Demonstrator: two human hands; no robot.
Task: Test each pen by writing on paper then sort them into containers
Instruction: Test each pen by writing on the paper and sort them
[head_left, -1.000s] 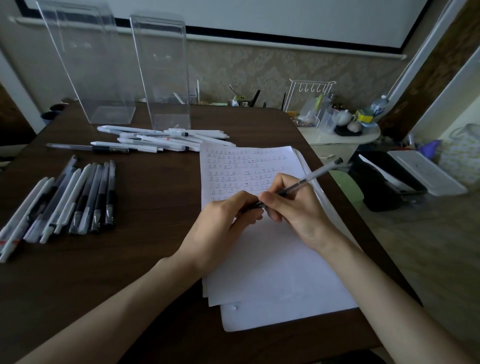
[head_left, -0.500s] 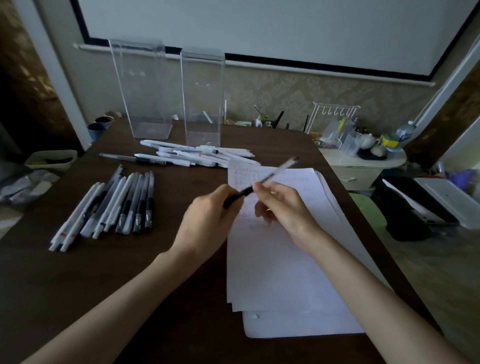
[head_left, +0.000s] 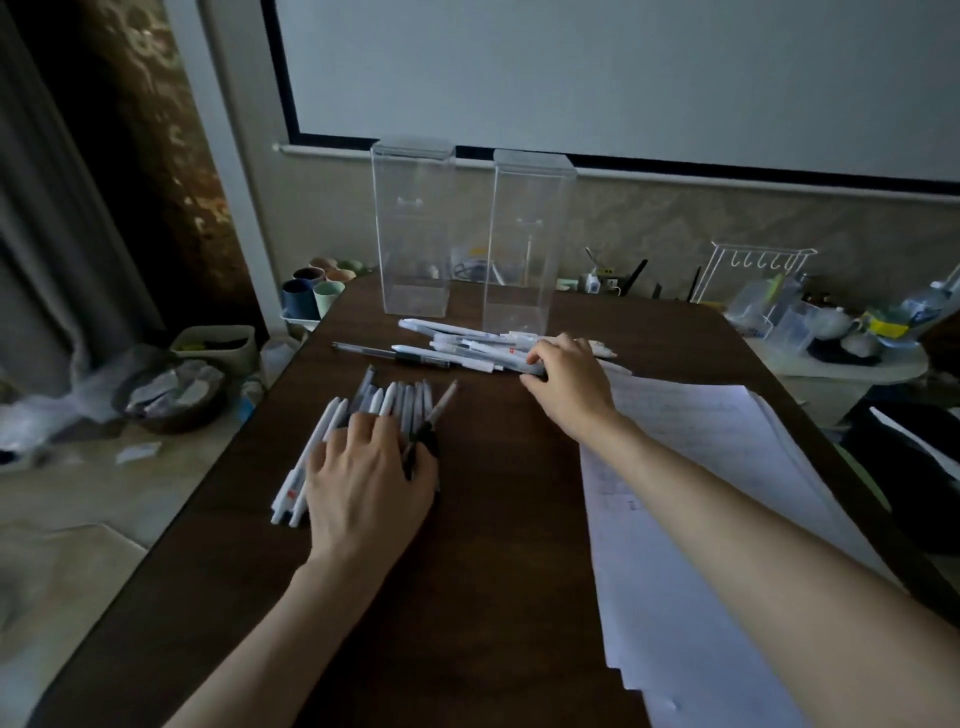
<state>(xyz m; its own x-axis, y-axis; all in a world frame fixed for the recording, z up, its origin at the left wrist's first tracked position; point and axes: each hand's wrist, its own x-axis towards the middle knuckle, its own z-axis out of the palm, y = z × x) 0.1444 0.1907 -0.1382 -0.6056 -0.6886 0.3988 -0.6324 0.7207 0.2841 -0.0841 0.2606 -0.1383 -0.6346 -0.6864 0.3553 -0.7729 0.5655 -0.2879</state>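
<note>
your left fingers (head_left: 358, 423) lie spread and almost straight, flat on top of the near row of pens (head_left: 327, 431) at about 10 o'clock on the table (head_left: 498, 545). the left hand (head_left: 369, 483) covers the middle of that row. a clear pen with a dark grip (head_left: 439, 410) lies along the row's 3 o'clock edge, its grip right beside your thumb. your right fingers (head_left: 543, 351) are curled, thumb below them, pinching the end of a white pen (head_left: 522, 368) in the loose pile of pens (head_left: 457, 338) at 12 o'clock. the right hand (head_left: 571, 376) sits at the pile's 3 o'clock end. just beyond the pile, a tall clear container (head_left: 415, 234) and a second clear container (head_left: 524, 249) stand upright side by side. the stack of paper (head_left: 701, 467) lies at 3 to 4 o'clock, partly under your right forearm, with faint handwriting on its far part.
</note>
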